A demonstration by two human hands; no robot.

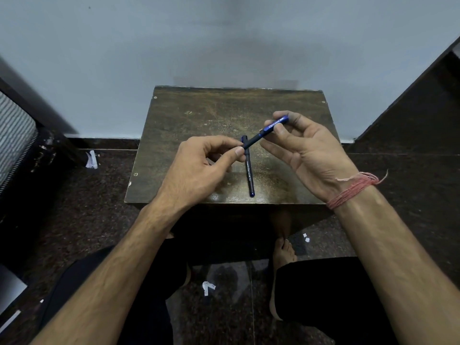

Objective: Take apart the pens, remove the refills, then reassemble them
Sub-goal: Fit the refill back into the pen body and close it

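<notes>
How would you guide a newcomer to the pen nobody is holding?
Find the scuffed brown wooden table against the pale wall. Beneath the two hands lies a slim dark blue pen flat on the tabletop, pointing toward the person. Unlike the held blue pen, nothing grips it.

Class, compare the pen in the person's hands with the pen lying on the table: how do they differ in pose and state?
The held pen is lifted and slanted, while the table pen lies flat on the wooden table. The held pen is pinched by the left hand and right hand; the table pen is untouched. Both are dark with blue ends and white lettering.
</notes>
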